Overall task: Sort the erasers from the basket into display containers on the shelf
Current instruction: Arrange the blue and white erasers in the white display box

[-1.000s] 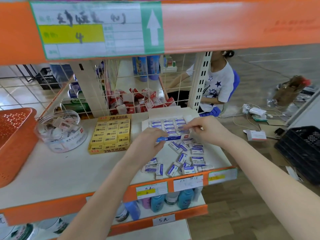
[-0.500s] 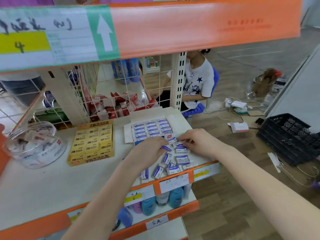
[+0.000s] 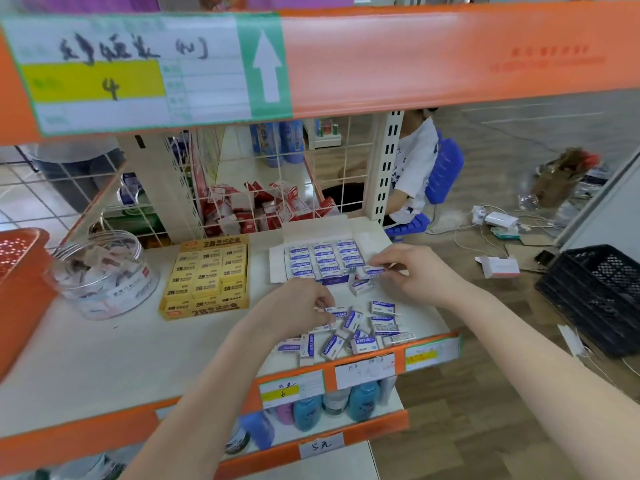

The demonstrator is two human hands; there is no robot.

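head view: right hand [image 3: 412, 271] grip pinches a blue-white eraser [image 3: 373, 271] at the front right corner of the display box [image 3: 313, 228]; left hand [image 3: 304, 306] grip pinches a second eraser [image 3: 338, 312] just in front of the box, among loose erasers [image 3: 363, 344] on the shelf [image 3: 138, 358]

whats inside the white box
Rows of blue-and-white erasers fill the white box. The right hand, pinching an eraser, covers its near right corner; any lower layer is hidden.

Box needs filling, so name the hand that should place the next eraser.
Right. The right hand pinches an eraser at the front of the white box; the left hand pinches a loose eraser in the pile, farther away.
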